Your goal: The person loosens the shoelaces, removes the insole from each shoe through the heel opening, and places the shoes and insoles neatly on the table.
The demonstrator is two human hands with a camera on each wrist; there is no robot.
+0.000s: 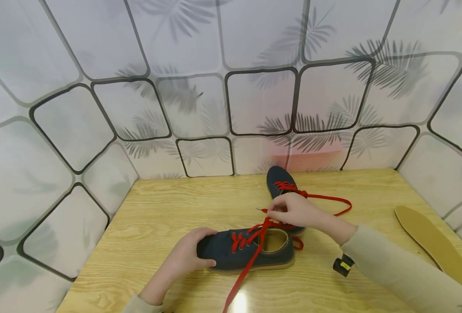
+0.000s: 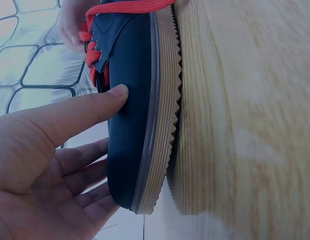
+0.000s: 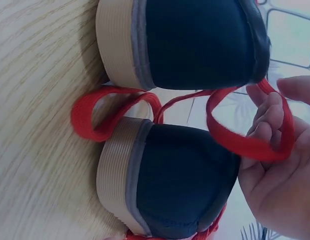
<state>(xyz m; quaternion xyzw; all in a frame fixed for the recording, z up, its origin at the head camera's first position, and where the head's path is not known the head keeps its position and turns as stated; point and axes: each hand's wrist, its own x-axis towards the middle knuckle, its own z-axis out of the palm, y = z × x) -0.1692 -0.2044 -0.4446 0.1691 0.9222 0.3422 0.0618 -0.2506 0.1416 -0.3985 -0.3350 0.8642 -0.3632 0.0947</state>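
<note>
A dark blue shoe [image 1: 225, 256] with red laces stands sole-down on the table, toe to the left. My left hand [image 1: 185, 252] grips its toe, the thumb [image 2: 107, 100] on the near side and the fingers on the far side. Above the shoe's opening, my right hand [image 1: 295, 211] pinches a red shoelace [image 3: 245, 142] near its end; the tip sticks out to the left past the fingers. Another strand of lace [image 1: 250, 263] runs down across the near side toward the table's front. The right forearm and hand partly cover a second blue shoe [image 1: 274, 178] behind.
From the second shoe a red lace [image 1: 333, 198] loops out to the right on the wooden table [image 1: 168, 204]. A tan insole [image 1: 434, 239] lies at the right edge. A patterned wall covering [image 1: 199, 104] rises behind and at both sides.
</note>
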